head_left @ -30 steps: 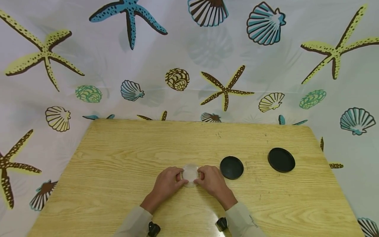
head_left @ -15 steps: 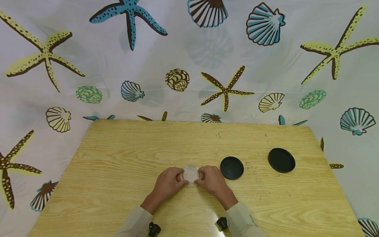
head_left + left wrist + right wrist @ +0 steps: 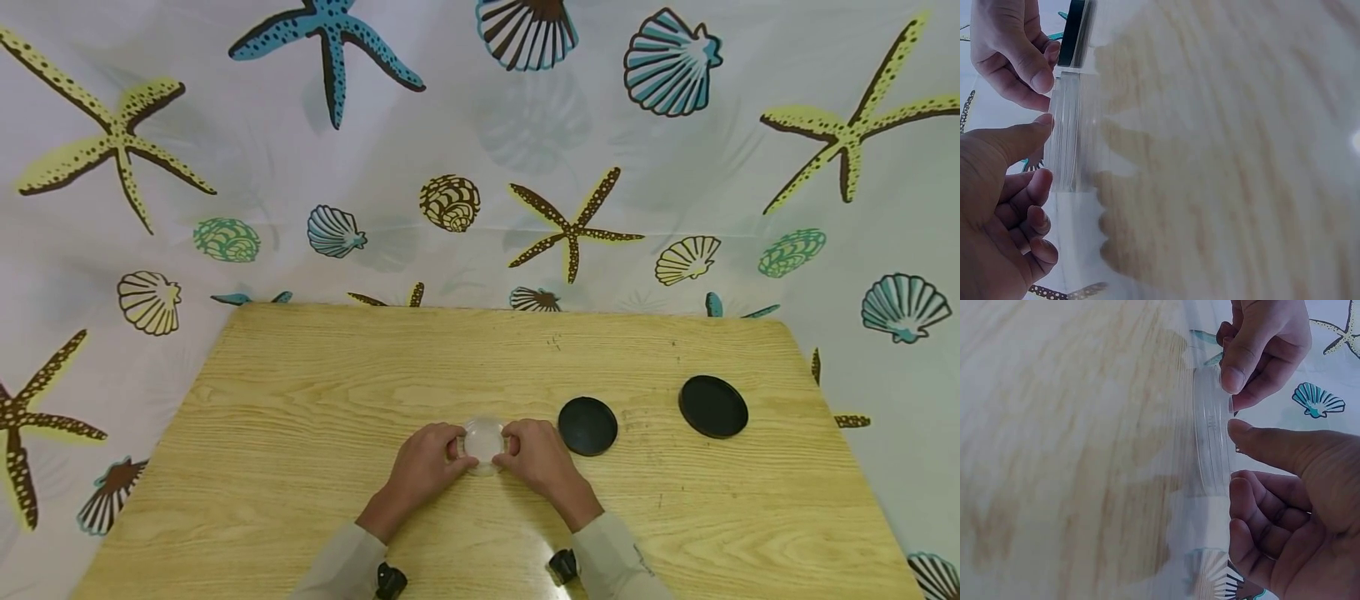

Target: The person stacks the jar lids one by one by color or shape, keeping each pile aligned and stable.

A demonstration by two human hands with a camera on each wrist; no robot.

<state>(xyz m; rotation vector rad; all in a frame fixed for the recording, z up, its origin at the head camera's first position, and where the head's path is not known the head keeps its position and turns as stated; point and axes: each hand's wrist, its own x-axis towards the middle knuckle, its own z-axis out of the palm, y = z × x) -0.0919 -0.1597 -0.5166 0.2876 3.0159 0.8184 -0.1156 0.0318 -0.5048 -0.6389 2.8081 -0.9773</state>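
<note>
A clear, round, shallow petri dish (image 3: 483,442) lies flat on the table between both hands in the head view. Side-on in the left wrist view, its wall (image 3: 1071,131) shows several layered rims; whether this is one lidded dish or stacked parts I cannot tell. My left hand (image 3: 429,457) pinches its left edge between thumb and index finger. From the opposite side, my right hand (image 3: 542,454) pinches the right edge the same way. The right wrist view shows the thumb (image 3: 1266,442) at the upper rim, the other fingers curled loosely below.
A black round dish-like piece (image 3: 587,426) with a raised rim lies just right of my right hand. Farther right sits a larger black round piece (image 3: 713,406). The wooden table (image 3: 315,367) ends at a white curtain (image 3: 405,150) printed with shells and starfish.
</note>
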